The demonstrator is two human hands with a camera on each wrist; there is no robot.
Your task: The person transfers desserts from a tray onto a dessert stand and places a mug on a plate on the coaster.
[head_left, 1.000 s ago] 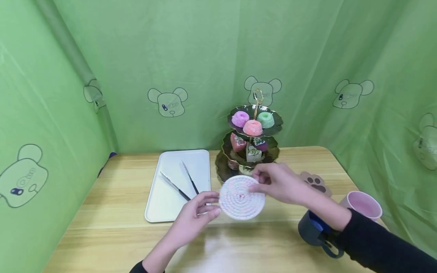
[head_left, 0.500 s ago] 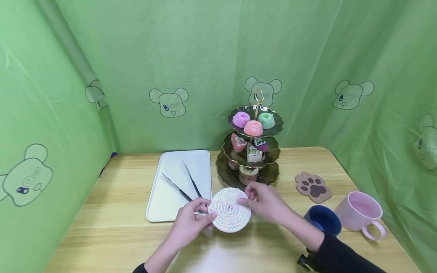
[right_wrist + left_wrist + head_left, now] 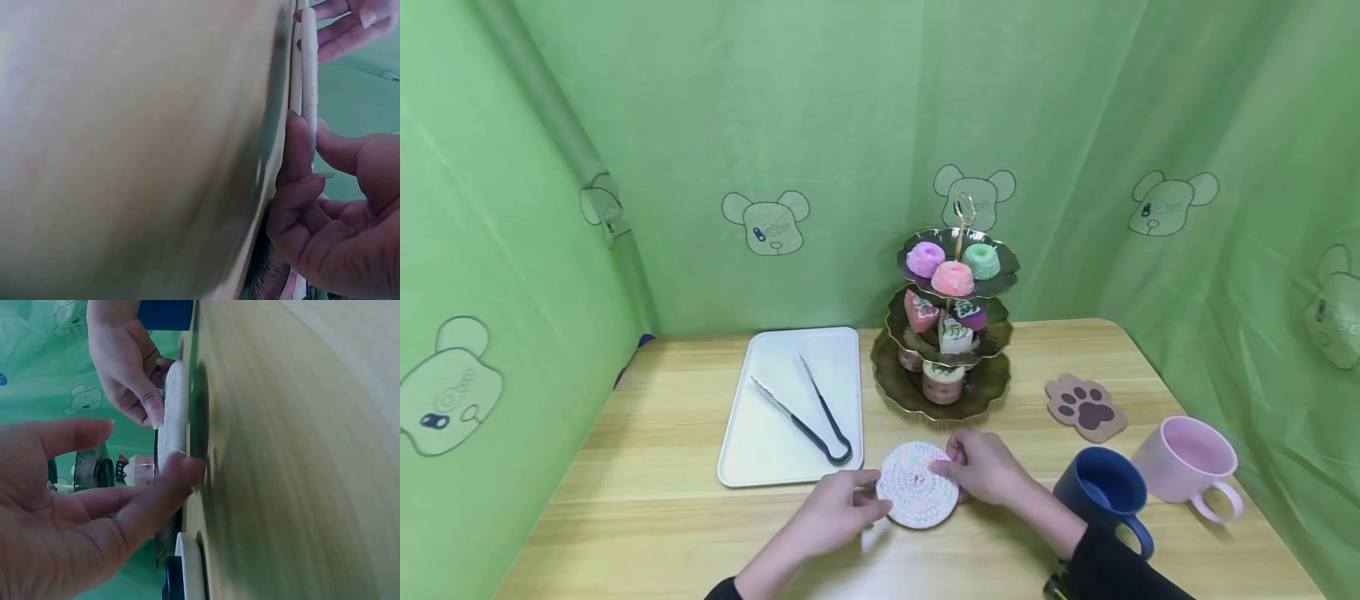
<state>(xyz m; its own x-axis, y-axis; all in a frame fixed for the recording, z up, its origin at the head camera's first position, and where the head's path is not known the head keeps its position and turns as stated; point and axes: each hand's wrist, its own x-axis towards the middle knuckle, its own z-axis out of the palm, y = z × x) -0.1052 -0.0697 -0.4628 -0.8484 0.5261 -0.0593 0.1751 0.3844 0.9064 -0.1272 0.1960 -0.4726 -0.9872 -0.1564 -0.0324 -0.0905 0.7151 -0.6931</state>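
A round woven coaster (image 3: 917,486) in white with pale pink and blue flecks lies flat, close over the table in front of the tiered stand. My right hand (image 3: 992,468) pinches its right edge, thumb on top and fingers underneath, as the right wrist view also shows of the coaster (image 3: 309,75). At the opposite edge is my left hand (image 3: 838,512). In the left wrist view its thumb (image 3: 81,434) is lifted away from the coaster (image 3: 172,419), while a straight fingertip (image 3: 184,472) reaches the near rim.
A white tray (image 3: 741,450) with black-handled tongs (image 3: 808,429) stands at left. Behind the coaster is a three-tier stand (image 3: 992,392) bearing toy cakes. Rightward are a paw-shaped coaster (image 3: 1071,396), a blue mug (image 3: 1093,500) and a pink mug (image 3: 1165,475).
Both hands have brought the round coaster down and toward me, nearer the table. The right forearm has drawn back, showing the paw coaster and mugs. My left thumb has loosened.
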